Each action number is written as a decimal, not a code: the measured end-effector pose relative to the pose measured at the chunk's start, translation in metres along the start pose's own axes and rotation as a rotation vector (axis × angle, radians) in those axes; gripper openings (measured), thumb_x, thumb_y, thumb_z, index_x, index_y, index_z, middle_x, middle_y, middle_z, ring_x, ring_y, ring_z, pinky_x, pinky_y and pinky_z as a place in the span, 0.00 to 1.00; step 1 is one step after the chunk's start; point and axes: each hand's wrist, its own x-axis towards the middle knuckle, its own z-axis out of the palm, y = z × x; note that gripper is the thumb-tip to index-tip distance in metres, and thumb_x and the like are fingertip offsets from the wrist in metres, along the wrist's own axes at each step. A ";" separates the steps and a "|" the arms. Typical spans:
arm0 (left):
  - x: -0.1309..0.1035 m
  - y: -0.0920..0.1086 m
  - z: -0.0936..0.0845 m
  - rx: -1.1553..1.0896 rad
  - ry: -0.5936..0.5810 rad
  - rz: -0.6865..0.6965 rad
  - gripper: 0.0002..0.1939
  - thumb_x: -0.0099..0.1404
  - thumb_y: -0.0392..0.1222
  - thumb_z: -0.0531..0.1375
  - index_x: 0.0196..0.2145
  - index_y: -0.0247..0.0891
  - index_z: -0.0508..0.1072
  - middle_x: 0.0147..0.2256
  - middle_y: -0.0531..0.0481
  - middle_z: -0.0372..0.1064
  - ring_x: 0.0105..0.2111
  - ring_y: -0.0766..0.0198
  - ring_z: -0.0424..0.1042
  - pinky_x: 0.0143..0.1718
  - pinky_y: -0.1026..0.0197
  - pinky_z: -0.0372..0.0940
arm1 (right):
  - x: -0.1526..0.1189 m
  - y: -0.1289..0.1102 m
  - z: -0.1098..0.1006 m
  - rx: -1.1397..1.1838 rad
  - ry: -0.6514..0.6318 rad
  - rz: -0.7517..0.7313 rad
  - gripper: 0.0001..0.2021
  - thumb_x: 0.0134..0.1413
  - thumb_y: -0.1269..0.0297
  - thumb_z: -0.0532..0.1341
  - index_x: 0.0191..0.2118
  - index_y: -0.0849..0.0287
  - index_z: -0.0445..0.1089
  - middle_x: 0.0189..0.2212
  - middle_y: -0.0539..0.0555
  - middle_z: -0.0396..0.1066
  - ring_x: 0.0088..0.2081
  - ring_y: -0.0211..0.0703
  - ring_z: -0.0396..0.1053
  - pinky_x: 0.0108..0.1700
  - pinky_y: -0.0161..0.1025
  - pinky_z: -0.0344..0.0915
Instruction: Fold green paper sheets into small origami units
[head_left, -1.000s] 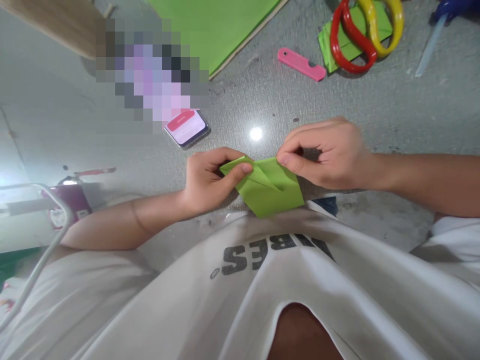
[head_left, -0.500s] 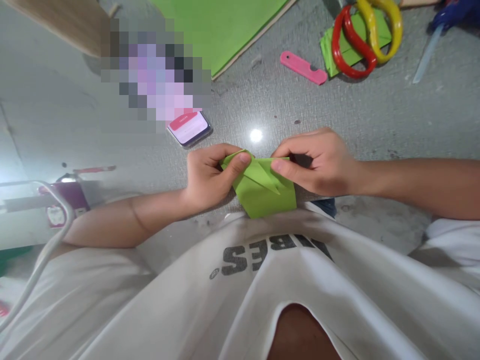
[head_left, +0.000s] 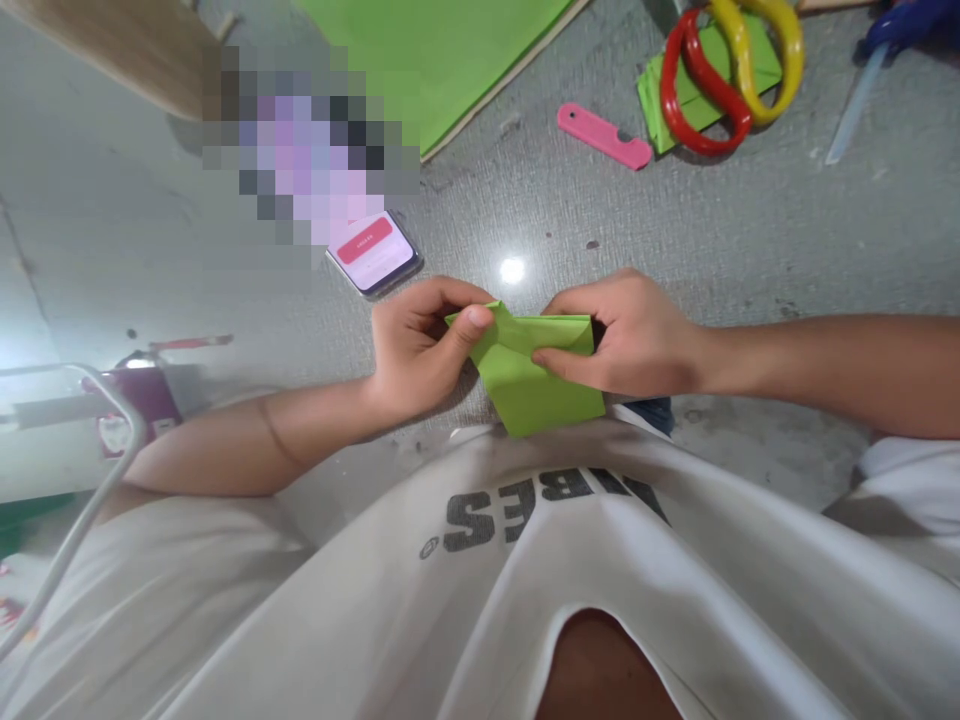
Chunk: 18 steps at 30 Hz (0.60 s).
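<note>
A folded piece of green paper is held between my two hands, close to the front of my shirt. My left hand pinches its upper left corner, thumb on top and fingers behind. On the right side, my right hand grips the paper with the thumb lying across a folded flap and the fingers hidden behind it. The paper's top edge shows layered folds, and its lower part hangs down flat.
A phone with a lit screen lies beyond my left hand. Farther back are a large green sheet, a pink cutter, red and yellow scissors handles over green paper pieces, and a blue glue gun with a translucent stick.
My right thumb has slid lower and left across the paper, pressing the flap. The paper has shifted slightly right, and the pointed flap on its front now lies differently.
</note>
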 end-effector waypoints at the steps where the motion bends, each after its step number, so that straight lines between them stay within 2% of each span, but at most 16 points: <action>1: 0.001 0.000 0.000 -0.002 -0.001 -0.014 0.32 0.82 0.76 0.74 0.35 0.44 0.86 0.30 0.47 0.84 0.29 0.57 0.83 0.29 0.55 0.79 | 0.000 0.001 0.000 -0.009 0.006 -0.009 0.10 0.66 0.62 0.73 0.34 0.53 0.74 0.26 0.45 0.71 0.30 0.40 0.67 0.35 0.41 0.58; 4: 0.002 0.000 -0.003 -0.012 -0.020 -0.056 0.33 0.81 0.76 0.75 0.35 0.44 0.86 0.30 0.46 0.83 0.29 0.56 0.84 0.30 0.54 0.80 | -0.001 0.003 0.001 -0.045 0.029 -0.033 0.10 0.68 0.62 0.72 0.35 0.52 0.74 0.26 0.46 0.72 0.31 0.40 0.67 0.36 0.42 0.59; 8: 0.003 0.001 -0.005 -0.018 -0.020 -0.037 0.30 0.83 0.72 0.76 0.36 0.42 0.87 0.31 0.46 0.86 0.29 0.58 0.85 0.30 0.57 0.81 | -0.002 0.000 0.001 -0.109 0.040 -0.046 0.13 0.70 0.61 0.71 0.33 0.51 0.70 0.26 0.46 0.69 0.32 0.42 0.66 0.37 0.42 0.60; 13: 0.004 0.004 -0.006 -0.052 -0.028 -0.089 0.29 0.83 0.71 0.76 0.41 0.40 0.89 0.36 0.45 0.90 0.36 0.56 0.91 0.38 0.57 0.87 | -0.001 -0.004 -0.001 -0.146 0.020 -0.006 0.15 0.70 0.64 0.70 0.32 0.50 0.66 0.26 0.47 0.67 0.32 0.43 0.66 0.37 0.43 0.61; 18: 0.006 0.007 -0.008 -0.050 -0.105 -0.099 0.29 0.84 0.71 0.75 0.44 0.40 0.91 0.40 0.43 0.92 0.39 0.53 0.93 0.42 0.53 0.90 | -0.001 -0.004 0.000 -0.170 0.021 -0.012 0.15 0.69 0.66 0.69 0.32 0.50 0.64 0.26 0.46 0.66 0.31 0.43 0.65 0.38 0.44 0.60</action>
